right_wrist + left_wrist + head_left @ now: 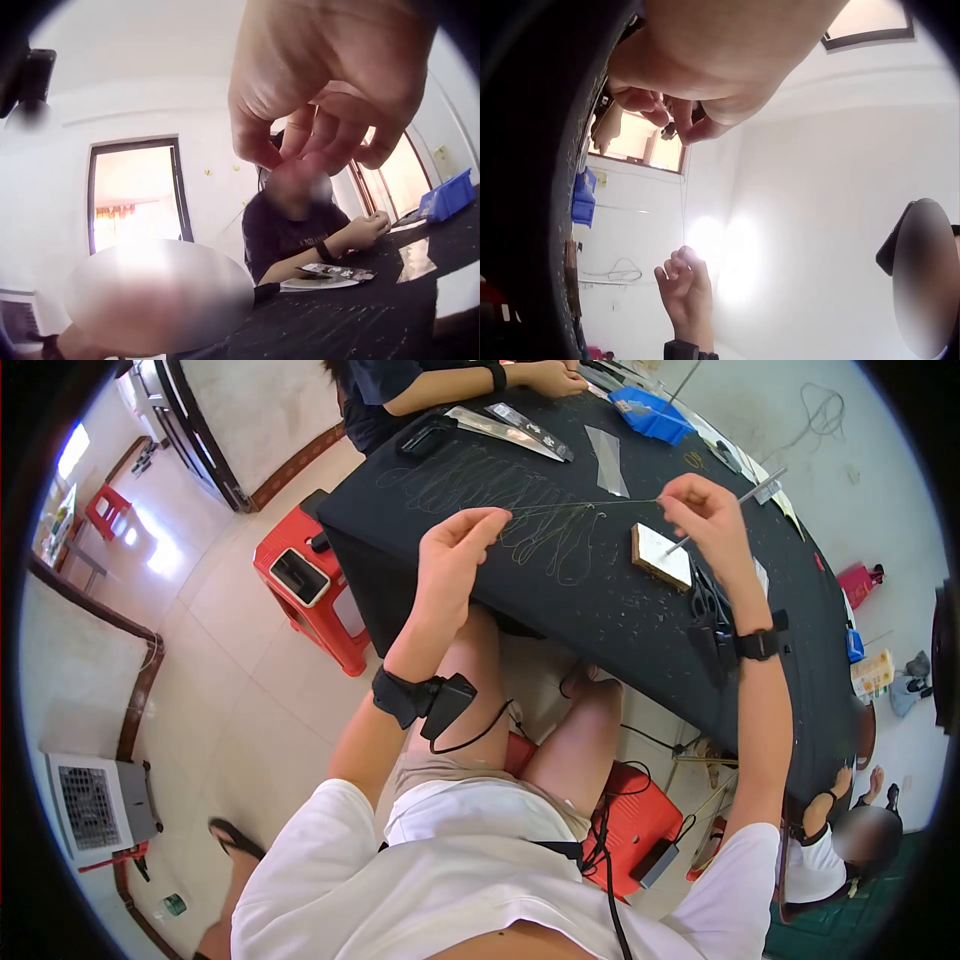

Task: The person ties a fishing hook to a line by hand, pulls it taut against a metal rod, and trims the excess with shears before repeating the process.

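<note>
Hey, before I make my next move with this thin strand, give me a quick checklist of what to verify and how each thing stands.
1. Left hand pinches the strand: ok.
2. Right hand pinches the strand: ok.
3. Strand runs nearly straight between the hands: ok.
4. Loose loops on the table free of knots: cannot tell; they overlap and are too fine to trace.
5. Rod stands on the white block: ok.
6. Right hand clear of the rod: cannot tell; it crosses in front of it in the head view.
</note>
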The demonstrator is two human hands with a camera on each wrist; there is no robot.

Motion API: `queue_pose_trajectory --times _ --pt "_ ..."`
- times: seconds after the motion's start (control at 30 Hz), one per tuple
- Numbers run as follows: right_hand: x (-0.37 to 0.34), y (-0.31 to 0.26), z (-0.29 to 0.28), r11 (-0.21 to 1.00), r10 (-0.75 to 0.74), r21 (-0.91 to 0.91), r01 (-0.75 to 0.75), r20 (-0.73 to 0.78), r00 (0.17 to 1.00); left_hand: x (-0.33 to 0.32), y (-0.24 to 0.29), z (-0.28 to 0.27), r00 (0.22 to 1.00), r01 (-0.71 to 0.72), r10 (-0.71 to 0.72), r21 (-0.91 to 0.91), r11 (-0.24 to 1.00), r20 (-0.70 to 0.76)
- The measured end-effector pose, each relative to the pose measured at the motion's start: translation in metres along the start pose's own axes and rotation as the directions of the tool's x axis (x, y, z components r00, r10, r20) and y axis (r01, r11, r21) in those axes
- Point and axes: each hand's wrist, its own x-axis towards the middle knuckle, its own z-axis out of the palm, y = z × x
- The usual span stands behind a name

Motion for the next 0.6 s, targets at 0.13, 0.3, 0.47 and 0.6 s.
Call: queue_pose_trajectory --times 0.13,0.3,0.47,0.6 --pt "0.026 0.011 0.026 0.998 0.034 0.049 -0.037 0.075 0.997 0.000 0.009 -0.019 0.988 -0.063 0.071 0.066 0.996 -0.136" --pt "0.065 0.010 0.056 0.995 0.076 0.049 -0.086 0.179 0.981 0.015 0.008 -0.050 0.923 -0.238 0.289 0.212 0.948 -0.253" --pt "0.111 0.002 0.085 0.997 0.073 0.008 -0.077 0.241 0.968 0.027 0.013 -0.080 0.844 -0.313 0.436 0.374 0.873 -0.311" --pt "0.152 0.004 0.107 0.997 0.078 -0.045 -0.068 0.285 0.955 0.036 0.025 -0.089 0.790 -0.270 0.483 0.492 0.828 -0.379"
